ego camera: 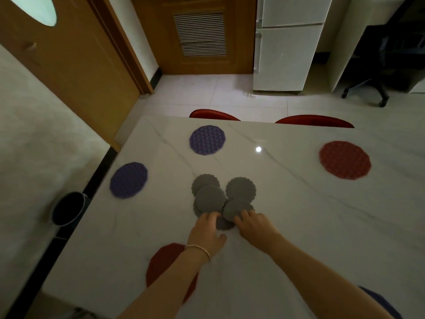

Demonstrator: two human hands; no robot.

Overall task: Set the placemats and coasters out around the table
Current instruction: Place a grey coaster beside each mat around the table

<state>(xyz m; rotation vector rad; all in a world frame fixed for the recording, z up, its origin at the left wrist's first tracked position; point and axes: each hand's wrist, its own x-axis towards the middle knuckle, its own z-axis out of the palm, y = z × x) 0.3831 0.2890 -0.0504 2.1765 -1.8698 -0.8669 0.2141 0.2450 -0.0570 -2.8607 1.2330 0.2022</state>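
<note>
Several grey round coasters [240, 188] lie overlapping in a loose pile at the middle of the white marble table [299, 215]. My left hand [207, 233] rests its fingertips on the near left edge of the pile. My right hand [251, 223] has its fingers on the near right coaster [234, 208]. Round placemats lie around the table: a purple one [207, 140] at the far side, a purple one [128, 180] at the left edge, a red one [345, 160] at the right, and a red one [165, 261] near me, partly under my left forearm.
Two red chair backs [213, 114] stand at the table's far edge. A dark bin [67, 208] sits on the floor to the left. A dark blue shape [381, 302] shows at the near right corner. Beyond are a wooden door, a white fridge [287, 42] and an office chair.
</note>
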